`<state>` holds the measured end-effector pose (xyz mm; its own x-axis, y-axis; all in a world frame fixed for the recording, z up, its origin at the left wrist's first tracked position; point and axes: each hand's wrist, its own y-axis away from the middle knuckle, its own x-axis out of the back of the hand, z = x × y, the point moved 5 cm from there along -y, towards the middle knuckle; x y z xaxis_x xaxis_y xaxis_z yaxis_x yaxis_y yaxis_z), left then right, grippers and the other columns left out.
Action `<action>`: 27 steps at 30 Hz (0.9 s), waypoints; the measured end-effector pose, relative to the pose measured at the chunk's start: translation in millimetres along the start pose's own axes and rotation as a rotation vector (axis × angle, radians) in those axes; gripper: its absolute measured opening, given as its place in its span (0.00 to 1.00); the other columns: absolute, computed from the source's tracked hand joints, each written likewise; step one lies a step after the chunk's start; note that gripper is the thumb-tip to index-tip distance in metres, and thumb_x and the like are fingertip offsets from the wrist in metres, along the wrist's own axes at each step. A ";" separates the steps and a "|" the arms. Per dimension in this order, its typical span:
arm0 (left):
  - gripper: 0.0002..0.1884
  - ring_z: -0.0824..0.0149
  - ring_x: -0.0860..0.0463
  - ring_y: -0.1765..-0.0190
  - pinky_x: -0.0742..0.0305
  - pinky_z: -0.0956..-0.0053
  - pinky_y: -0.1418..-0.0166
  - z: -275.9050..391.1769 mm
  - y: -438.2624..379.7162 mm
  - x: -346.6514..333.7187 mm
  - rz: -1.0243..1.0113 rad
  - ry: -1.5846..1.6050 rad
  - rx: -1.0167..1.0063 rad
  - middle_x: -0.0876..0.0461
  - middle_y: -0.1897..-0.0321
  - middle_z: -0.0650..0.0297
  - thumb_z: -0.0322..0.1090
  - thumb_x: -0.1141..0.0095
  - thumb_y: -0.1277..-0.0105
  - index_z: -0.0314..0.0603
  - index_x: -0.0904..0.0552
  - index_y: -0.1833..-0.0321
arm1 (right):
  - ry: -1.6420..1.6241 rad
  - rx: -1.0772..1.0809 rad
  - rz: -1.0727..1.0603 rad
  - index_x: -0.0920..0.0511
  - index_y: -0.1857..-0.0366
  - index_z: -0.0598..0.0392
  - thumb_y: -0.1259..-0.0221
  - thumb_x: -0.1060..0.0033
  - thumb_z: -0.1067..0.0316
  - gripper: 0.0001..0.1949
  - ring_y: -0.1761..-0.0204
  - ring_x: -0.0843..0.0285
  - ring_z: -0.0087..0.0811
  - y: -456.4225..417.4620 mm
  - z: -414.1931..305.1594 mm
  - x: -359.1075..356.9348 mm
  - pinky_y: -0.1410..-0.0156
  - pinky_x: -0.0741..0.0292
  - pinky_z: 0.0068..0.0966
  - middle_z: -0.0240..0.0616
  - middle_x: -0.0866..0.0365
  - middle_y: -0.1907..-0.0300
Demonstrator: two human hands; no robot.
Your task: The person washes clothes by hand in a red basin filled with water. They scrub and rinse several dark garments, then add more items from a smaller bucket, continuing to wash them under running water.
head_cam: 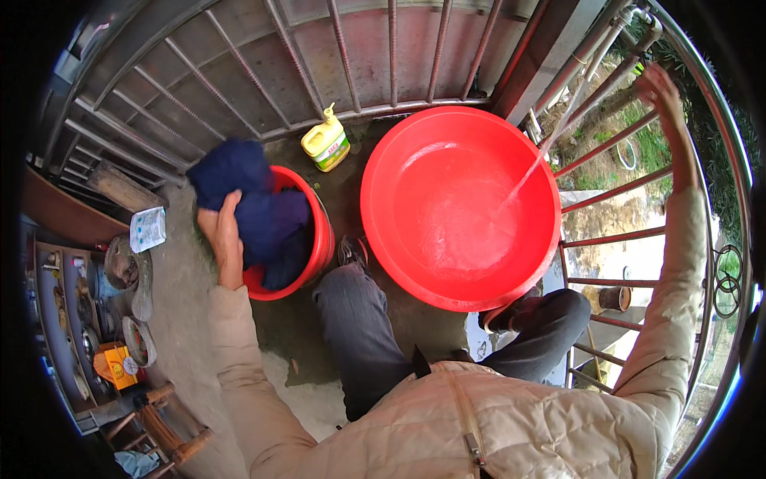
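My left hand (pixel 222 230) grips a dark blue cloth garment (pixel 233 173), part of which is raised past the rim of a red plastic bucket (pixel 326 239). More dark fabric (pixel 287 263) lies inside the bucket. To the right stands a wide red plastic basin (pixel 443 221) with a little water in it. A thin water stream (pixel 550 141) falls from a pipe (pixel 598 51) into the basin's right side. At the upper right, my right hand (pixel 661 93) is raised beside the railing and piping; it is blurred, and its fingers' contact is unclear.
A yellow detergent jug (pixel 326 141) stands between bucket and basin, near the metal bars (pixel 341 54). Railing (pixel 634 236) runs along the right. On the left are a white packet (pixel 148 229), shoes (pixel 142 287), a shelf (pixel 57 311) and a wooden stool (pixel 158 419).
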<state>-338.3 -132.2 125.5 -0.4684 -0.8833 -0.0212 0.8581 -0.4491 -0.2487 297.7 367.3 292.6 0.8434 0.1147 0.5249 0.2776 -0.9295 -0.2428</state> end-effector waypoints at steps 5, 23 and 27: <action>0.17 0.71 0.20 0.60 0.26 0.76 0.53 73.6 30.1 -118.7 -0.149 0.333 0.040 0.18 0.61 0.65 0.24 0.37 0.50 0.34 0.20 0.55 | -0.158 -0.183 -0.185 0.35 0.39 0.55 0.36 0.46 0.59 0.24 0.52 0.20 0.31 104.7 23.6 -51.3 0.55 0.23 0.24 0.40 0.28 0.42; 0.37 0.54 0.28 0.41 0.33 0.63 0.38 -126.2 42.5 -67.9 -0.761 -1.360 0.048 0.27 0.44 0.50 0.58 0.37 0.51 0.39 0.27 0.43 | -0.292 -0.646 -0.568 0.30 0.45 0.59 0.36 0.50 0.62 0.18 0.60 0.19 0.26 275.3 102.9 -138.8 0.57 0.23 0.20 0.37 0.20 0.57; 0.49 0.49 0.33 0.36 0.34 0.62 0.36 -218.2 76.7 90.6 -0.670 -1.444 0.438 0.33 0.38 0.50 0.63 0.32 0.63 0.41 0.31 0.39 | -0.364 -0.651 -0.574 0.30 0.45 0.60 0.35 0.50 0.62 0.18 0.59 0.19 0.29 288.2 101.9 -161.9 0.56 0.23 0.22 0.39 0.20 0.57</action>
<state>-360.8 -217.3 -106.8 -0.4011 0.1962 0.8948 0.7047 -0.5580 0.4383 288.1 116.6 54.5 0.7795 0.6168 0.1089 0.4768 -0.6971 0.5355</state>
